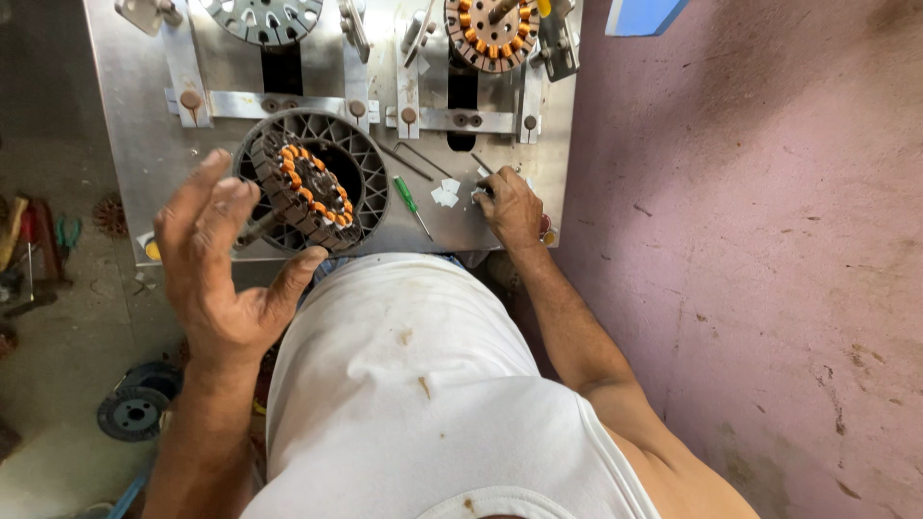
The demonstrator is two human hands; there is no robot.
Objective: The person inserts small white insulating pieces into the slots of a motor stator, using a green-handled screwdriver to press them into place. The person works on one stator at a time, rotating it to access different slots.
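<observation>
My left hand is raised with fingers spread, its thumb and fingertips touching the rim of a round motor stator with orange-wound coils. The stator sits tilted on a grey spoked holder on a metal work plate. My right hand rests knuckles-up on the plate's near right part, fingers curled over small white paper pieces; what it pinches is hidden. A green-handled screwdriver lies between the two hands.
A second orange-wound stator and a bare grey one sit at the plate's far side with metal brackets. A pink wall is on the right. A wire spool and hand tools lie on the floor at left.
</observation>
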